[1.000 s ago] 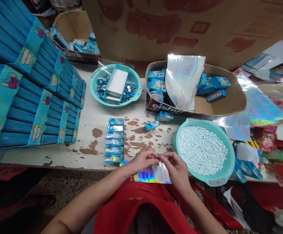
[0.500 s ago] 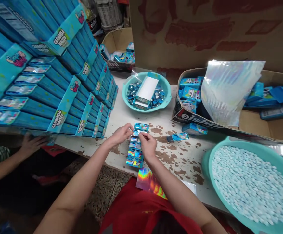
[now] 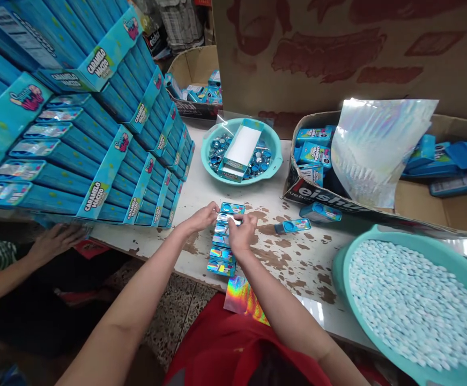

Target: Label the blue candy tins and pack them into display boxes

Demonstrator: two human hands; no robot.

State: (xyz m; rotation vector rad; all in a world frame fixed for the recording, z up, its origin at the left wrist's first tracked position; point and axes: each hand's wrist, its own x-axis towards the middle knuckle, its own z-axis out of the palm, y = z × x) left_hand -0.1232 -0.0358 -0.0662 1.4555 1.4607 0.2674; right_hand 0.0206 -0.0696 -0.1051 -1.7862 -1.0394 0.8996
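A row of small blue candy boxes (image 3: 222,256) lies on the worn white table (image 3: 201,193) in front of me. My left hand (image 3: 201,217) pinches the left side of a box near the far end of the row. My right hand (image 3: 242,234) rests on the row with its fingers closed on the same box from the right. A holographic sheet (image 3: 244,298) hangs over the table edge just below the row.
Stacked blue display cartons (image 3: 96,134) fill the left. A teal bowl (image 3: 275,155) holds round lids and a carton. A cardboard box (image 3: 450,209) holds blue boxes and a holographic bag (image 3: 373,150). A teal basin (image 3: 340,262) holds white candies. Another person's hand (image 3: 54,241) lies at left.
My view swung left a second ago and both hands went from the holographic sheet up to the row of boxes. Since half a second ago they have closed a little tighter on it.
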